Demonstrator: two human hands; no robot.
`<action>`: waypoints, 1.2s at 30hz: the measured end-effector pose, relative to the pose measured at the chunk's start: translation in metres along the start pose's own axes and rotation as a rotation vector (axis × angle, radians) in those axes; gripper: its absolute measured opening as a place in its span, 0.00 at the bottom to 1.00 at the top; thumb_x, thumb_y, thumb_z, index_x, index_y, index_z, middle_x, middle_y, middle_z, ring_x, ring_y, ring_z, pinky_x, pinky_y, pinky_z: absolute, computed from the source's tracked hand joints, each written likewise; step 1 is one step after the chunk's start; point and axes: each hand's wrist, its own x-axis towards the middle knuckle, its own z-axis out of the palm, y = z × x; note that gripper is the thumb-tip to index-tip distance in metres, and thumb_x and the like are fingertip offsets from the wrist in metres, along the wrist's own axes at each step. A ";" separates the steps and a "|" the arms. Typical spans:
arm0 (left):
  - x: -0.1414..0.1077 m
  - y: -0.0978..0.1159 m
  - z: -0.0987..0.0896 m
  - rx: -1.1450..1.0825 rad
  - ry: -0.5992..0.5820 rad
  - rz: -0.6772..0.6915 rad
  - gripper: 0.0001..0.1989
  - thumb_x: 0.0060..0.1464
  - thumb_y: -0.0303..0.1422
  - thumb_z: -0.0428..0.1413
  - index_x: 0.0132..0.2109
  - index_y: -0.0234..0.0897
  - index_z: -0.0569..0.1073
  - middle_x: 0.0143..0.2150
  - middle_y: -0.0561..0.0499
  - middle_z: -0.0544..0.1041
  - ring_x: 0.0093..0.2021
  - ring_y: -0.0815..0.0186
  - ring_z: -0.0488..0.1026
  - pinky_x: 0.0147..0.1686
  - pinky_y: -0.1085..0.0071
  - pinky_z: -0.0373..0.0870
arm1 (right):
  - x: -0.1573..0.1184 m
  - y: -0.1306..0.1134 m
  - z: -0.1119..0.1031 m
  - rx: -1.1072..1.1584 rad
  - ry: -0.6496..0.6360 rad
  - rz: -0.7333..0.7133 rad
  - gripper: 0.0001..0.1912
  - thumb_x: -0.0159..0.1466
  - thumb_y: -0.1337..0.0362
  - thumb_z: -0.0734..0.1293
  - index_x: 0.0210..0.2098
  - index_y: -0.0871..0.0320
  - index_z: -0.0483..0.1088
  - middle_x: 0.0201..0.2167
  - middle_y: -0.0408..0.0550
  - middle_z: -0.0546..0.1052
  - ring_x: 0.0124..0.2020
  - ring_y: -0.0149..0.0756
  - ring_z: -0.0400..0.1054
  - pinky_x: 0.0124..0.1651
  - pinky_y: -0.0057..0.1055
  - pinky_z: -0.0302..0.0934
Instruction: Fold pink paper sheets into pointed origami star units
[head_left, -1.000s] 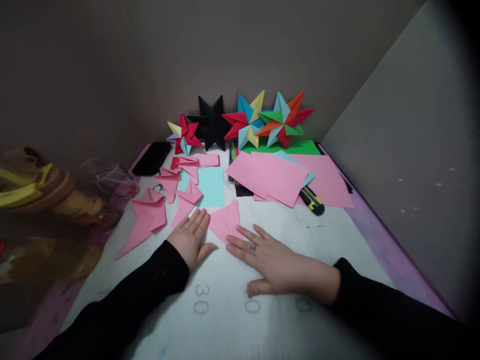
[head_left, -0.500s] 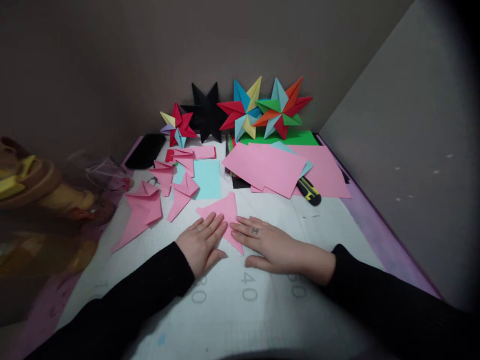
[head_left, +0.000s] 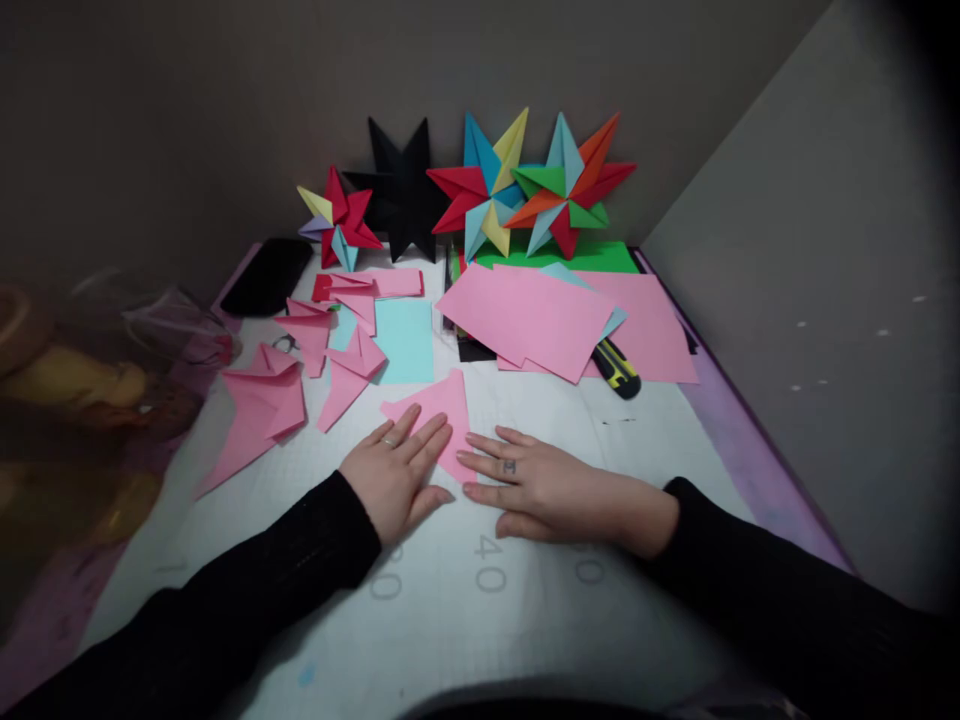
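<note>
A folded pink paper piece (head_left: 454, 400) lies flat on the white mat (head_left: 450, 640), partly hidden under my fingers. Flat on its left part rests my left hand (head_left: 397, 465), fingers extended and a ring on one of them. My right hand (head_left: 536, 485) lies palm down at the paper's right edge, its fingers spread and fingertips touching or just beside it. Left of my hands are more folded pink pieces, a large one (head_left: 262, 400) and a smaller one (head_left: 352, 375) among them.
Paper stars, one black (head_left: 405, 190) and others multicoloured (head_left: 491, 190), lean on the back wall. Pink sheets (head_left: 532, 320) and a yellow-black cutter (head_left: 619, 370) lie at the back right. A dark phone (head_left: 268, 278) is back left, beside a blue sheet (head_left: 405, 340).
The fingers of my right hand have spread apart and uncover more of the paper's right edge. The view has shifted slightly. My left hand still presses on the paper.
</note>
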 end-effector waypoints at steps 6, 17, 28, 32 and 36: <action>0.009 -0.001 0.003 0.002 0.014 -0.065 0.42 0.57 0.56 0.41 0.66 0.28 0.51 0.68 0.39 0.52 0.67 0.48 0.47 0.60 0.52 0.50 | -0.005 0.000 -0.007 0.146 0.014 -0.080 0.22 0.65 0.61 0.61 0.59 0.55 0.62 0.60 0.47 0.65 0.68 0.42 0.41 0.66 0.52 0.30; -0.012 -0.002 0.010 0.018 0.419 0.018 0.24 0.61 0.38 0.45 0.61 0.31 0.63 0.60 0.37 0.67 0.63 0.52 0.59 0.56 0.55 0.60 | 0.001 0.000 0.001 0.263 0.562 0.260 0.12 0.64 0.66 0.60 0.44 0.55 0.71 0.40 0.50 0.77 0.54 0.44 0.64 0.56 0.47 0.59; -0.010 0.001 -0.001 -0.163 0.337 -0.009 0.14 0.59 0.35 0.49 0.48 0.35 0.73 0.44 0.41 0.76 0.44 0.56 0.71 0.39 0.60 0.72 | 0.041 -0.017 0.005 0.516 0.641 0.385 0.17 0.60 0.68 0.64 0.49 0.56 0.68 0.48 0.52 0.69 0.52 0.40 0.63 0.54 0.39 0.61; -0.013 0.000 -0.007 -0.302 0.389 -0.034 0.13 0.59 0.32 0.49 0.47 0.36 0.74 0.45 0.42 0.76 0.44 0.58 0.71 0.42 0.60 0.72 | 0.055 -0.019 0.010 0.508 0.682 0.458 0.16 0.56 0.73 0.63 0.42 0.55 0.72 0.47 0.52 0.70 0.48 0.40 0.67 0.46 0.36 0.66; -0.015 -0.006 -0.012 -0.414 0.612 -0.215 0.11 0.57 0.33 0.52 0.46 0.39 0.72 0.52 0.41 0.70 0.51 0.55 0.68 0.48 0.56 0.69 | 0.053 -0.014 0.011 0.589 0.771 0.570 0.13 0.57 0.70 0.61 0.40 0.55 0.73 0.40 0.49 0.76 0.35 0.37 0.70 0.37 0.36 0.68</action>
